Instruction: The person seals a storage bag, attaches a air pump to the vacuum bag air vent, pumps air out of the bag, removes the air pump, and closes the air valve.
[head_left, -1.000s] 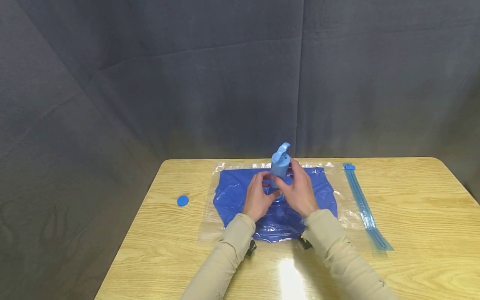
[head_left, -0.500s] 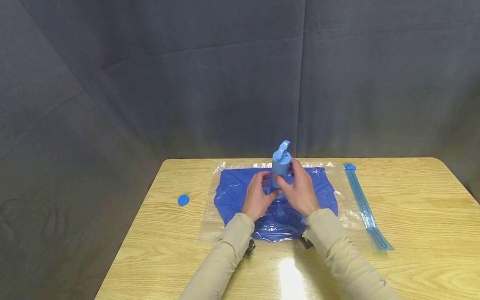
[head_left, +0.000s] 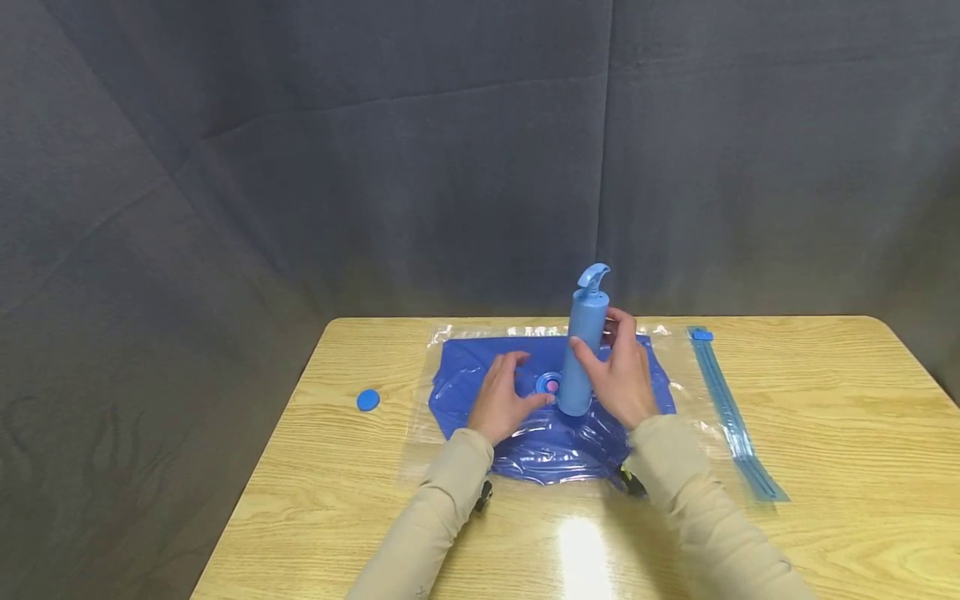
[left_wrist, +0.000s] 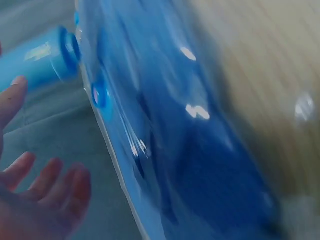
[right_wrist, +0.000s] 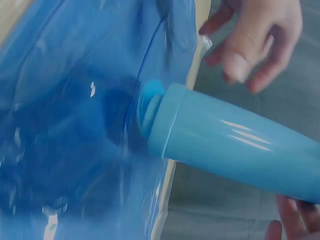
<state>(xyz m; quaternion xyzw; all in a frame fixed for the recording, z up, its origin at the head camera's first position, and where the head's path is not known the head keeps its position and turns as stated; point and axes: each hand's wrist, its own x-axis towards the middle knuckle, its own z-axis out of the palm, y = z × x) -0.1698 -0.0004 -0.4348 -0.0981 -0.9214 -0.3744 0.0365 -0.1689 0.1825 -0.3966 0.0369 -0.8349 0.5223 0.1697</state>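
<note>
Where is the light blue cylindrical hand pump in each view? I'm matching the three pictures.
Head: centre, upright, gripped by the right hand; light blue cylindrical hand pump.
Left wrist: upper left corner, pump's base.
Right wrist: centre to right edge.
Shared landmark: round blue valve.

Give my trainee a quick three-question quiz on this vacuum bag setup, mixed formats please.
1. True or false: the right hand grips the hand pump.
2. The left hand rests on: A) the vacuum bag B) the blue cap C) the zip strip.
3. Fill in: the pump's base stands just to the right of the bag's round ____.

Key: 1 true; 2 A; 3 valve.
</note>
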